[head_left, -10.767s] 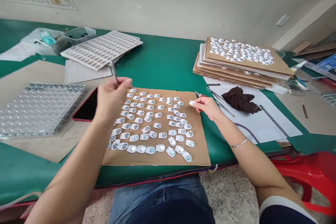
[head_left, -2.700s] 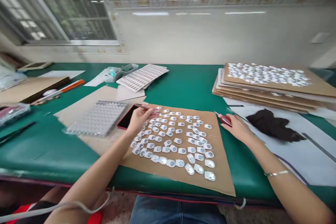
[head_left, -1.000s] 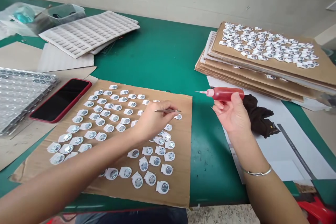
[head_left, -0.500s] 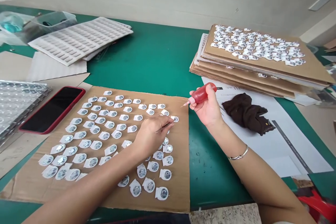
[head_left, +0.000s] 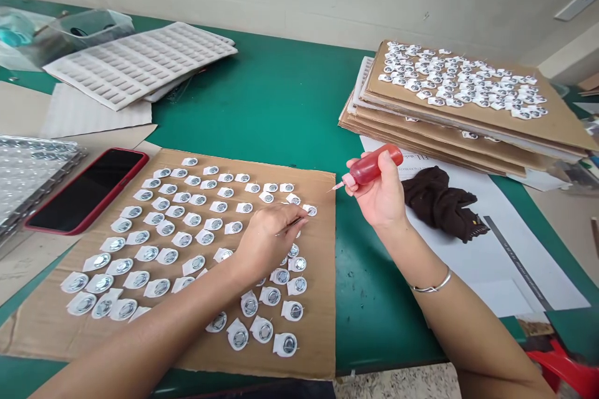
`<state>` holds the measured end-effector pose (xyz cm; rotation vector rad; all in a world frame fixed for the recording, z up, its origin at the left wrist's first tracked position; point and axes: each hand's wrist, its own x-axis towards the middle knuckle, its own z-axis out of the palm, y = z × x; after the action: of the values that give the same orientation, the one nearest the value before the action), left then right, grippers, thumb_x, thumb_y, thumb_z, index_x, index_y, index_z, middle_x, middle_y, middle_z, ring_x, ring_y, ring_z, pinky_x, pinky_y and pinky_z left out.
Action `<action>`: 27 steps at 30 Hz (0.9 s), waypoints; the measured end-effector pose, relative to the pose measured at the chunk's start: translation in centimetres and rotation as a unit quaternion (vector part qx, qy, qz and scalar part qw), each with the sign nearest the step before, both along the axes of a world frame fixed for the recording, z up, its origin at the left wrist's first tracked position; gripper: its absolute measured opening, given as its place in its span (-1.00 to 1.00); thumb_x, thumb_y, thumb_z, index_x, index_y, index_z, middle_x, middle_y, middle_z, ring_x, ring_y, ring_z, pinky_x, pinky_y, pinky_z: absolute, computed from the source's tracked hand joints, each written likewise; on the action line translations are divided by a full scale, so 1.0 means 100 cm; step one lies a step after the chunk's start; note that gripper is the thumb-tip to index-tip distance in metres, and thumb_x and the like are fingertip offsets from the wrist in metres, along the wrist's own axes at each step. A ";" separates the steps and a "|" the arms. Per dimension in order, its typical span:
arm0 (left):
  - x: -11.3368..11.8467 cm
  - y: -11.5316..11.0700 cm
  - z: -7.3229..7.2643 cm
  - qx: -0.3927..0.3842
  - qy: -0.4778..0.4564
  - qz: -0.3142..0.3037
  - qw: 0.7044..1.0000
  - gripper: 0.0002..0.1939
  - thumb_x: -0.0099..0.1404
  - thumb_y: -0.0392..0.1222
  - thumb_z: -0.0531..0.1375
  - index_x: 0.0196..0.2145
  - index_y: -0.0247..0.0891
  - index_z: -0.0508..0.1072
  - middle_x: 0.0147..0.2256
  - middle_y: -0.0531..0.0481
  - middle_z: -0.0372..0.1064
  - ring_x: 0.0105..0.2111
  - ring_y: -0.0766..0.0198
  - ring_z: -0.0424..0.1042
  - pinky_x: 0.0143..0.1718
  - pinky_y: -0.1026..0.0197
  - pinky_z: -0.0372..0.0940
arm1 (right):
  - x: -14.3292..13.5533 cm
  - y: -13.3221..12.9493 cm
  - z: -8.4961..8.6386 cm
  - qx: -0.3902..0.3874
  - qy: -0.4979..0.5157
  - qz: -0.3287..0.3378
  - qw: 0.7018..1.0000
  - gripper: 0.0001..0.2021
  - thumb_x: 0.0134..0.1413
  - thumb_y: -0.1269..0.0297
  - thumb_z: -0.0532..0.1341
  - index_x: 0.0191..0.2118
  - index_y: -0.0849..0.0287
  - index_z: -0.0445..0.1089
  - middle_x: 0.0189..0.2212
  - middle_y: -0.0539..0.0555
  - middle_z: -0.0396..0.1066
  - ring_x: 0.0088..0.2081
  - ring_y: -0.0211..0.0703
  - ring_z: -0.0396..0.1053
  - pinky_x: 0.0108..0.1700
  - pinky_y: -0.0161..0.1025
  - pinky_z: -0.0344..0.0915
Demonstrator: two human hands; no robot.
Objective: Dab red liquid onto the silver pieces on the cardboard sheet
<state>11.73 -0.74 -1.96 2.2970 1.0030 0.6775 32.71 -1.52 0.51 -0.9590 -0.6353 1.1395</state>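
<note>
My left hand (head_left: 269,234) is closed on a thin, dark pointed tool, perhaps tweezers, low over the cardboard sheet (head_left: 322,299). The tool's tip is by a small white tab with a round silver piece (head_left: 310,210) near the sheet's right edge. Several similar pieces lie in rough rows on the cardboard, some hidden under my left forearm. My right hand (head_left: 381,196) grips a red squeeze bottle (head_left: 374,165) just right of the sheet, its fine needle tip pointing left and slightly down, apart from the pieces.
A red-cased phone (head_left: 88,190) lies left, beside bubble wrap (head_left: 32,177). White slotted trays (head_left: 140,62) and clear containers (head_left: 93,25) are at the back left. At the right stand stacked cardboard sheets (head_left: 556,118), a dark cloth (head_left: 440,202) and printed paper (head_left: 505,262).
My right hand has moved slightly right with the red bottle, away from the cardboard. My left hand stays by the same piece. The view has shifted slightly.
</note>
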 end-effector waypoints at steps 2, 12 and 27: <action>0.000 0.000 0.001 -0.009 0.002 0.003 1.000 -0.87 0.27 -0.29 0.15 -0.26 -0.24 0.50 -0.38 0.02 0.51 -0.38 0.24 0.48 -0.37 0.25 0.29 | 0.000 0.000 0.001 0.000 0.001 -0.003 1.000 -0.62 -0.04 -0.13 0.19 -0.31 0.09 0.25 -0.44 -0.05 0.37 -0.58 -0.34 0.29 -0.57 -0.35 0.14; -0.001 0.000 0.002 -0.026 0.015 0.006 1.000 -0.86 0.28 -0.29 0.14 -0.26 -0.24 0.50 -0.38 0.02 0.50 -0.37 0.25 0.46 -0.35 0.25 0.29 | 0.001 -0.001 0.003 0.006 0.008 -0.011 1.000 -0.63 -0.05 -0.11 0.21 -0.32 0.10 0.28 -0.45 -0.04 0.39 -0.57 -0.32 0.31 -0.58 -0.35 0.16; 0.003 -0.007 0.010 0.096 0.109 -0.140 0.979 -0.83 0.24 -0.45 0.02 -0.42 -0.36 0.38 -0.43 -0.09 0.36 -0.39 0.22 0.36 -0.35 0.19 0.30 | -0.019 0.000 -0.010 -0.005 -0.241 0.001 0.971 -0.74 -0.06 0.03 0.29 -0.42 0.12 0.33 -0.64 -0.05 0.40 -0.56 -0.18 0.42 -0.55 -0.28 0.24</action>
<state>11.98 -1.45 -0.95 2.6609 0.7088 0.4274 30.84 -1.53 -0.44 -1.2565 -1.0204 0.9123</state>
